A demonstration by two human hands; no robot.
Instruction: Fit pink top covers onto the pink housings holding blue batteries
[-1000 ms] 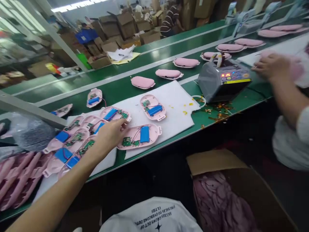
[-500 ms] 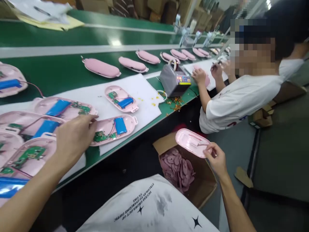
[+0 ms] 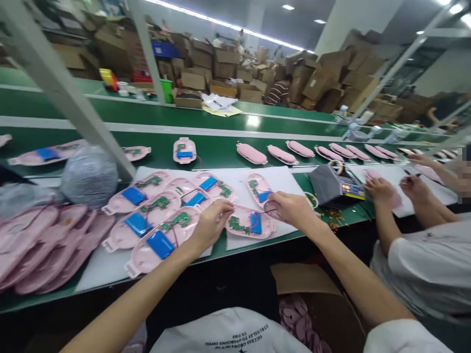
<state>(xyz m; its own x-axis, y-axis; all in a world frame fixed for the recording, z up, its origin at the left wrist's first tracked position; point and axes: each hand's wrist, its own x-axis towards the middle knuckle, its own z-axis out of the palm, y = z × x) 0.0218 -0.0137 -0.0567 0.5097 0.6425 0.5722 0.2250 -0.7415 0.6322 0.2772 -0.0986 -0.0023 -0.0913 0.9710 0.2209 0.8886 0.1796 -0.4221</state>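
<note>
A pink plastic shell (image 3: pixel 241 231) with a green circuit board and a blue battery (image 3: pixel 256 223) lies near the front edge of the bench. At its left end my left hand (image 3: pixel 211 223) has its fingers closed on the rim. My right hand (image 3: pixel 294 210) is pinched on a smaller pink cover (image 3: pixel 273 211), mostly hidden behind the fingers, over the shell's right end. A thin dark wire runs from that hand toward the battery. Just behind lies another open pink shell (image 3: pixel 253 185) with board and battery.
Several open shells (image 3: pixel 156 220) crowd the white sheet at left, beside stacked pink covers (image 3: pixel 55 250). A grey tape dispenser (image 3: pixel 327 189) stands at right. Closed pink shells (image 3: pixel 252 153) line the green bench. Below is a carton (image 3: pixel 305 279); at far right, a co-worker's hands (image 3: pixel 380 191).
My right hand has brought the pink cover up from beside the carton to the shell on the bench. My left hand stays at the shell's left end. The view has swung left and up.
</note>
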